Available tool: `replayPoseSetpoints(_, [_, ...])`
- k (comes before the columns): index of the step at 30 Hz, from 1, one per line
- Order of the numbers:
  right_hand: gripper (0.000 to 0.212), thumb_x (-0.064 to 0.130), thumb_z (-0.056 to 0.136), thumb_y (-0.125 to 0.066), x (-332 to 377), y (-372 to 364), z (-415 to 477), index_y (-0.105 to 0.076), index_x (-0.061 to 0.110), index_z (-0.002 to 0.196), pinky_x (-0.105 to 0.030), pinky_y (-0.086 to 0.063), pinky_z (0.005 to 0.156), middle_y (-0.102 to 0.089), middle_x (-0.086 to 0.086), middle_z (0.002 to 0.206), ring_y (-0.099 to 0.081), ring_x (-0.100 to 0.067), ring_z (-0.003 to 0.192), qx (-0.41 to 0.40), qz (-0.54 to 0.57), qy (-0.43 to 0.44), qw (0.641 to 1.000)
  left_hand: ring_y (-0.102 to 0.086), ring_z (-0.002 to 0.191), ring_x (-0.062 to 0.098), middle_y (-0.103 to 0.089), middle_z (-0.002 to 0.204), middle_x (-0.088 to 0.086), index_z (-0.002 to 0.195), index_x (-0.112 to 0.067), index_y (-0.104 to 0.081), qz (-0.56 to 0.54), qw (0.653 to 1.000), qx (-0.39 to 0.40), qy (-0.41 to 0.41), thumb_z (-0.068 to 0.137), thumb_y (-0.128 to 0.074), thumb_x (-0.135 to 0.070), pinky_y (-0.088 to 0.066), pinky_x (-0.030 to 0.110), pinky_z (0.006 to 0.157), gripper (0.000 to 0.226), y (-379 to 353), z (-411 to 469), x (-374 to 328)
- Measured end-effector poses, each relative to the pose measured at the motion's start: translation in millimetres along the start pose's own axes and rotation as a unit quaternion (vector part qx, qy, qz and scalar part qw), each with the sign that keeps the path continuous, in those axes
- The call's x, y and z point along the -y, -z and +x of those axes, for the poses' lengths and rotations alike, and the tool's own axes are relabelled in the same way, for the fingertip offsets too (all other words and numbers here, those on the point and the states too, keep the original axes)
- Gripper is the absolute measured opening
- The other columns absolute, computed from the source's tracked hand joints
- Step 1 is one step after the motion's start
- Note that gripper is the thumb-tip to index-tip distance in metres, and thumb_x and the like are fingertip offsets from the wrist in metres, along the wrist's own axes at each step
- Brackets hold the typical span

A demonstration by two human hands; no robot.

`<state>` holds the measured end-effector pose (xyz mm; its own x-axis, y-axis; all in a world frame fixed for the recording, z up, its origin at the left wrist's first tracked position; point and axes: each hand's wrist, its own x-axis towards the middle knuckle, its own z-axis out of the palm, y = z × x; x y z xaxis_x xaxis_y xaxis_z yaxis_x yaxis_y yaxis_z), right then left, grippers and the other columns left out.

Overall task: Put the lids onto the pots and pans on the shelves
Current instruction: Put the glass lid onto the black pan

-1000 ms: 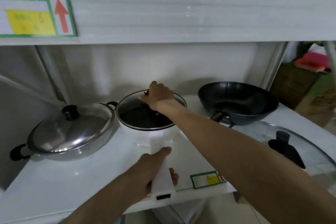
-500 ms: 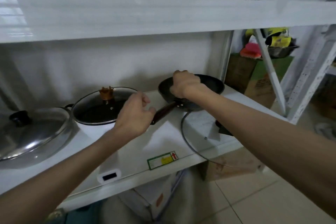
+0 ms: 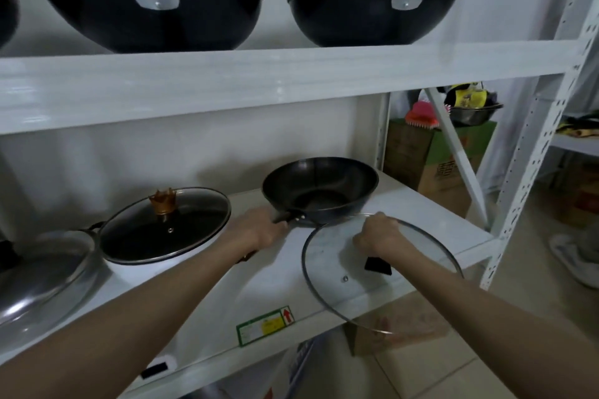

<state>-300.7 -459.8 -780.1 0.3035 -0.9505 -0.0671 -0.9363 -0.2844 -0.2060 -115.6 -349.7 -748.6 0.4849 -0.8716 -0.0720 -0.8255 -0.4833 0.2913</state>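
Observation:
An uncovered black wok [image 3: 321,189] sits at the back right of the middle shelf [image 3: 207,311]. My left hand [image 3: 257,230] is closed around its dark handle. In front of the wok a large glass lid [image 3: 343,282] with a metal rim overhangs the shelf's front edge. My right hand [image 3: 379,235] grips the lid at its black knob, which shows below the wrist. To the left stands a white pot [image 3: 155,264] covered by a glass lid with a gold crown knob [image 3: 162,201]. A steel pan with a steel lid [image 3: 39,272] is at the far left.
Two black woks [image 3: 146,0] [image 3: 372,3] stand on the upper shelf close overhead. A white perforated upright [image 3: 531,152] bounds the shelf on the right. Cardboard boxes [image 3: 431,155] and a metal bowl lie beyond it. A green label [image 3: 264,325] marks the shelf front.
My right hand left the wok's rim and came down onto the glass lid's knob. My left hand closed on the wok's handle. The view tilted up and right.

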Motion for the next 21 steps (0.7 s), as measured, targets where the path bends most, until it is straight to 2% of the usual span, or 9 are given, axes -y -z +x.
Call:
replayPoseSetpoints(3, [0.041,0.027,0.096,-0.046,-9,-7,7,-0.050,0.003,0.129,-0.029,-0.041,0.095,-0.047,-0.013,0.131,-0.051,-0.028,0.118,0.006,0.063,-0.039,0.997,-0.067,0.063,0.030,-0.068,0.090,0.015,0.105,-0.009,-0.050,-0.136,0.985,0.083,0.074,0.093,-0.041,-0.054,-0.055,0.033,0.053,0.048,-10,9,15])
replayPoseSetpoints(4, [0.035,0.024,0.095,-0.047,-12,-12,8,-0.053,0.003,0.122,-0.029,-0.042,0.090,-0.050,-0.013,0.125,-0.055,-0.025,0.109,0.017,0.100,-0.046,0.994,-0.067,0.059,0.031,-0.071,0.089,0.018,0.109,-0.006,-0.048,-0.175,0.975,0.108,0.087,0.094,-0.041,-0.053,-0.057,0.035,0.053,0.050,-13,11,19])
replayPoseSetpoints(6, [0.012,0.015,0.092,-0.050,-16,-21,10,-0.054,0.005,0.097,-0.027,-0.043,0.065,-0.052,-0.010,0.101,-0.053,-0.018,0.076,0.024,0.196,-0.060,0.978,-0.063,0.052,0.029,-0.072,0.082,0.017,0.112,-0.002,-0.047,-0.206,0.966,0.130,0.087,0.095,-0.042,-0.051,-0.056,0.036,0.052,0.052,-19,13,23])
replayPoseSetpoints(7, [0.009,0.011,0.091,-0.050,-16,-23,11,-0.050,0.006,0.084,-0.027,-0.038,0.055,-0.050,-0.008,0.090,-0.046,-0.015,0.065,0.017,0.231,-0.065,0.971,-0.057,0.046,0.024,-0.068,0.075,0.014,0.109,-0.002,-0.049,-0.208,0.967,0.128,0.079,0.095,-0.043,-0.050,-0.052,0.033,0.048,0.051,-22,13,24])
replayPoseSetpoints(8, [0.017,0.009,0.090,-0.050,-17,-25,14,-0.045,0.008,0.074,-0.027,-0.033,0.050,-0.046,-0.006,0.080,-0.041,-0.015,0.060,0.009,0.256,-0.068,0.964,-0.051,0.042,0.021,-0.063,0.069,0.012,0.105,-0.002,-0.051,-0.209,0.968,0.121,0.073,0.095,-0.043,-0.049,-0.048,0.029,0.044,0.049,-24,14,24])
replayPoseSetpoints(10, [0.029,0.006,0.089,-0.049,-19,-28,16,-0.034,0.012,0.064,-0.028,-0.029,0.048,-0.039,-0.005,0.069,-0.036,-0.018,0.058,-0.001,0.295,-0.064,0.953,-0.047,0.039,0.018,-0.056,0.063,0.010,0.098,-0.003,-0.052,-0.207,0.970,0.112,0.066,0.095,-0.043,-0.048,-0.044,0.027,0.041,0.046,-28,16,24])
replayPoseSetpoints(13, [0.030,0.005,0.086,-0.048,-20,-31,14,-0.030,0.014,0.063,-0.030,-0.029,0.050,-0.036,-0.005,0.067,-0.035,-0.020,0.058,-0.021,0.323,-0.069,0.944,-0.048,0.039,0.019,-0.056,0.062,0.010,0.098,-0.004,-0.054,-0.187,0.975,0.107,0.057,0.096,-0.041,-0.049,-0.045,0.028,0.043,0.047,-29,18,22])
replayPoseSetpoints(18, [0.006,0.004,0.082,-0.051,-26,-25,9,-0.049,0.005,0.076,-0.032,-0.043,0.062,-0.050,-0.012,0.077,-0.050,-0.029,0.073,-0.035,0.364,-0.080,0.927,-0.048,0.037,0.019,-0.056,0.058,0.009,0.096,-0.004,-0.054,-0.141,0.983,0.103,0.048,0.096,-0.039,-0.048,-0.045,0.027,0.043,0.046,-25,20,14])
replayPoseSetpoints(21, [0.010,-0.001,0.079,-0.051,-41,-18,3,-0.047,0.006,0.072,-0.036,-0.044,0.060,-0.044,-0.010,0.065,-0.049,-0.029,0.067,-0.036,0.372,-0.067,0.925,-0.048,0.037,0.019,-0.056,0.057,0.009,0.099,-0.004,-0.053,-0.122,0.987,0.099,0.042,0.097,-0.039,-0.046,-0.045,0.027,0.044,0.044,-26,18,9])
